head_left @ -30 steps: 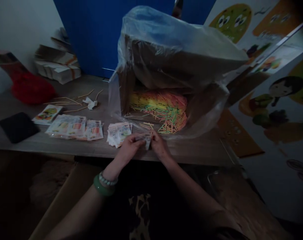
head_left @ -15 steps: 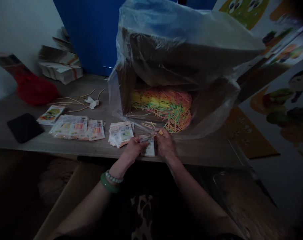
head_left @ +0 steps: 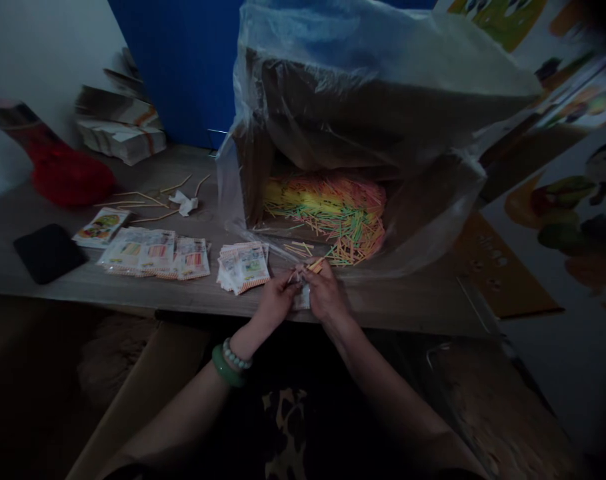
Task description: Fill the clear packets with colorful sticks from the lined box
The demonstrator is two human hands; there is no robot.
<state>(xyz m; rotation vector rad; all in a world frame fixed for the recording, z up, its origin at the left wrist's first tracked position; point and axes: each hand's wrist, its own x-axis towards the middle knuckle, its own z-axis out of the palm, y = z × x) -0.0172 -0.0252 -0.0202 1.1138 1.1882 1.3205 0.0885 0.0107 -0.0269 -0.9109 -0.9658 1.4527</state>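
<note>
The left hand point(head_left: 275, 298) pinches a packet point(head_left: 302, 299) between both hands; the right hand point(head_left: 329, 295) clasps thin sticks point(head_left: 315, 266). Any print looks too dim to read.

The left hand point(head_left: 276, 299) and right hand point(head_left: 329, 295) hide much of the small packet point(head_left: 303, 300) and orange sticks point(head_left: 316, 265) — and the top edge crops the plastic bag point(head_left: 383, 40).

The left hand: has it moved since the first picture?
Yes, slightly: judged against the nearby pile of printed sachets, the left hand has shifted to the right, farther from it.
</note>
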